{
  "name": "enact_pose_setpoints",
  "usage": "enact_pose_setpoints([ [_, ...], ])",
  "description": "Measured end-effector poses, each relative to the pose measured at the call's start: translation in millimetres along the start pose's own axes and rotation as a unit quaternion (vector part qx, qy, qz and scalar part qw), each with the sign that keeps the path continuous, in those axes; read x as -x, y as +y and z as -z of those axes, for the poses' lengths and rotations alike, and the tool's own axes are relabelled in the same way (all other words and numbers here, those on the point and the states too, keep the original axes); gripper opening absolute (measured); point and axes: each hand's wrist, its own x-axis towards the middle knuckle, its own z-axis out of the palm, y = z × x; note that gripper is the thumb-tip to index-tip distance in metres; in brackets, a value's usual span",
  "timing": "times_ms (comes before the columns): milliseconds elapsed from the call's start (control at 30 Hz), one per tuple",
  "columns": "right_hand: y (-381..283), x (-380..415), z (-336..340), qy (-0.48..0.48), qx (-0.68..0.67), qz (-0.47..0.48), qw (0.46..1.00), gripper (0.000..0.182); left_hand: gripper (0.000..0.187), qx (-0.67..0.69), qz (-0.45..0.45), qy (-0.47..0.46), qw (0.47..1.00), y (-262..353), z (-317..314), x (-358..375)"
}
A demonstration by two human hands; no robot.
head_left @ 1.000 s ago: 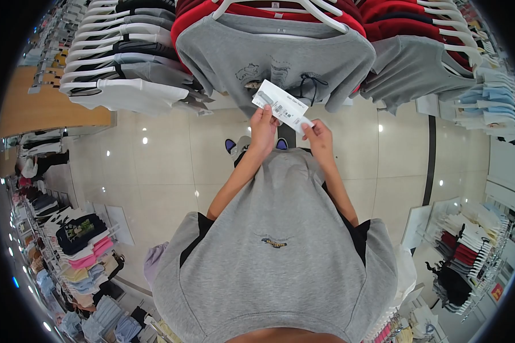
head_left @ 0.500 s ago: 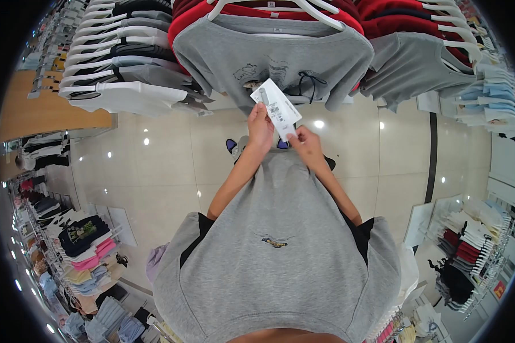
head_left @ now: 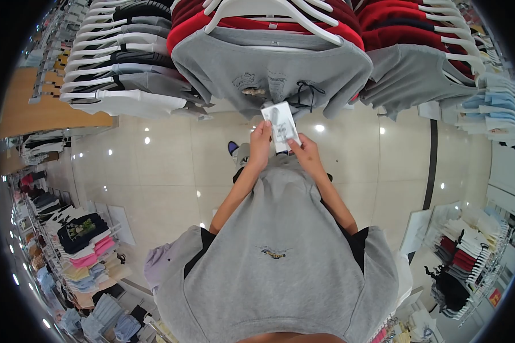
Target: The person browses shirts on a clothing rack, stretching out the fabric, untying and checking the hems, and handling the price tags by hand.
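Between my hands is a white price tag (head_left: 281,123) with a printed barcode, its long side nearly upright in the view. My left hand (head_left: 261,139) pinches its left edge. From the lower right, my right hand (head_left: 306,153) grips the bottom corner with thumb and fingers. Just beyond the tag hangs a grey sweatshirt (head_left: 223,66) on a white hanger (head_left: 312,26), with line drawings and a dark drawstring bow (head_left: 309,91) on its front. Whether the tag is still tied to that sweatshirt cannot be made out.
Red garments (head_left: 177,34) hang behind the grey sweatshirt. White and black tops (head_left: 131,100) hang at the left, a grey top (head_left: 406,68) at the right. Folded clothes (head_left: 80,234) fill a rack at lower left. Glossy tiles (head_left: 160,166) cover the floor.
The tag has come slightly lower and turned more upright, its overlapping cards now lined up as one. My right thumb lies on its lower corner. The hanging clothes appear a little lower.
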Motion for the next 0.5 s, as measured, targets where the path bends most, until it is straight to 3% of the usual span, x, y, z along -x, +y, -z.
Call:
enact_pose_setpoints([
  [100, 10.2, -3.7, 0.6, -0.079, 0.045, -0.013, 0.996, 0.024, 0.032, -0.128, -0.003, -0.027, 0.991, -2.3, -5.7, 12.8],
  [333, 2.4, -5.2, -11.0, -0.168, -0.095, 0.050, 0.980, 0.054, 0.028, -0.105, -0.005, -0.037, 0.994, -1.2, 10.0, 22.5],
  [400, -29.2, 4.1, -11.0, -0.186, -0.183, -0.129, 0.957, 0.061, 0.031, -0.143, 0.008, -0.042, 0.989, -3.2, 11.6, 26.1],
  [500, -33.2, 10.2, -19.4, -0.164, -0.192, -0.149, 0.956, 0.051, 0.034, -0.151, 0.025, -0.035, 0.988, -2.0, 11.6, 34.9],
])
